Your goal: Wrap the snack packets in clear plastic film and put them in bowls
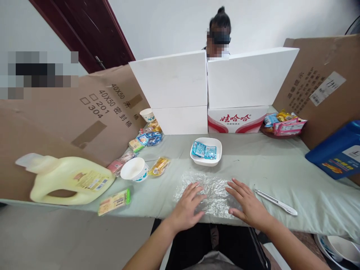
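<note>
So, film: sheet of clear plastic wrap (209, 195) lies flat on the green cloth-covered table (281, 168), at the near edge, right in front of us; crinkled, shiny.
Hands: our left hand (187, 208) and right hand (247, 204) both rest palm down on the wrap, fingers spread, nothing pinched; left on its near-left part, right on its near-right part.
Handling: we judge it very light, limp, clingy, likely to fold on itself or tear if yanked; no stiffness at all.
Grip spot: we'd take it at the corners or the far edge, pinching thin, keeping it taut between both hands.
Bowl: white squarish bowl (206, 152) with blue snack packets (204, 150) sits just beyond the wrap, near but apart.
Knife: slim white-handled blade (275, 202) lies just right of our right hand, not touching; a sharp thing to mind.
Left clutter: paper cup (135, 169), yellow packet (159, 166), detergent jug (67, 179) stand well left.
Edges: table's near edge runs right under our wrists; wrap could slide off it.
Room: open cloth to the right of the bowl; cardboard walls (84, 116) and white boxes (174, 80) close the back, another person behind them.
</note>
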Tool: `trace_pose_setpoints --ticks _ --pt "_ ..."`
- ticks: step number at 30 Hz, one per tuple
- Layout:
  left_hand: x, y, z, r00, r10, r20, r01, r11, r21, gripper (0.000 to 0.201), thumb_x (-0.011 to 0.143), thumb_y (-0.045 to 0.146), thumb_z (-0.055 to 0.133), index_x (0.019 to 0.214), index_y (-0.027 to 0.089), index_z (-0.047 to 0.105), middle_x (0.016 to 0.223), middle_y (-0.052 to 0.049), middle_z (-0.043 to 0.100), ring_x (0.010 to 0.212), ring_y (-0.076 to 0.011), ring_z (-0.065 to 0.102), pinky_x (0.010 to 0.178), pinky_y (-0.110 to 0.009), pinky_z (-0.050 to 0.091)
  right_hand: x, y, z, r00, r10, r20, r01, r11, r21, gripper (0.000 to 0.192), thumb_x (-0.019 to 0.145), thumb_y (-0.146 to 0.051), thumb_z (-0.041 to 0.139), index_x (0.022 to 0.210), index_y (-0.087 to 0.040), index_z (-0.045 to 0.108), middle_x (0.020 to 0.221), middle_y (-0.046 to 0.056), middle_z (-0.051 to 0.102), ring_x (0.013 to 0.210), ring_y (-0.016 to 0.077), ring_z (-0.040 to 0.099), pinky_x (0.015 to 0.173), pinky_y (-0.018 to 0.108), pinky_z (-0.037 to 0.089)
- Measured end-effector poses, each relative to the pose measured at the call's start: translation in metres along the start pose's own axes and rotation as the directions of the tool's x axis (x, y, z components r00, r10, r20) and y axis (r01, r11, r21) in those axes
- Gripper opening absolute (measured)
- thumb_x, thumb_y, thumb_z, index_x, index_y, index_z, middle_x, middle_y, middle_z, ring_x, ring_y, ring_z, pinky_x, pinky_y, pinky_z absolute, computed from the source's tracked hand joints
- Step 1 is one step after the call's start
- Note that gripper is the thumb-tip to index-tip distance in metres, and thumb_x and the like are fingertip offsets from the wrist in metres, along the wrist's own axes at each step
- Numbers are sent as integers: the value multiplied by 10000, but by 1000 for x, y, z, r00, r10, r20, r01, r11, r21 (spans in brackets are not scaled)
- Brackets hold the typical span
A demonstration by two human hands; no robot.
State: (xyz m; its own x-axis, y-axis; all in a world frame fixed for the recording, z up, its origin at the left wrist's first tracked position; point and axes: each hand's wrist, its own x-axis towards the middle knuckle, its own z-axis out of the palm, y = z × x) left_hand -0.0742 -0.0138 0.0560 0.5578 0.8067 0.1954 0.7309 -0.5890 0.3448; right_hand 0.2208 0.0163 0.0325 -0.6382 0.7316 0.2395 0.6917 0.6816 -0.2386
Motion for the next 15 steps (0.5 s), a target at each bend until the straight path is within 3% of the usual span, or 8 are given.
trace_pose_setpoints --ticks 3,7,11,15 --pt "-26 -26 -22 998 -63 32 62 998 17 560 682 115 638 1226 207 543 1344 -105 504 1359 -318 333 1101 -548 343 -31 3 -7 999 -14 37 11 997 78 580 825 -554 592 1314 -247 531 1427 95 470 1380 311 314 1085 504 340" --pt "-47 -50 -18 995 -98 24 97 994 55 524 689 34 533 1182 210 567 1284 -76 569 1289 -272 443 1072 -499 406 -53 -3 4 999 -11 39 6 992 125 450 855 -406 607 1275 -254 556 1347 86 547 1326 287 403 1056 474 395" --pt "-49 -54 -5 995 -67 -68 71 996 59 357 789 28 456 1038 217 628 1179 -52 641 1208 -230 526 1010 -429 465 -51 -16 10 1000 3 -27 2 987 163 250 894 -274 555 1135 -248 617 1206 80 621 1217 254 506 996 444 452" --pt "-45 -46 -10 992 -90 -92 87 996 -36 238 834 80 458 913 216 637 1100 -53 663 1137 -222 566 969 -394 469 -47 -25 4 997 54 -56 -34 949 312 138 924 -215 487 951 -235 621 1054 69 651 1115 220 563 953 407 471"
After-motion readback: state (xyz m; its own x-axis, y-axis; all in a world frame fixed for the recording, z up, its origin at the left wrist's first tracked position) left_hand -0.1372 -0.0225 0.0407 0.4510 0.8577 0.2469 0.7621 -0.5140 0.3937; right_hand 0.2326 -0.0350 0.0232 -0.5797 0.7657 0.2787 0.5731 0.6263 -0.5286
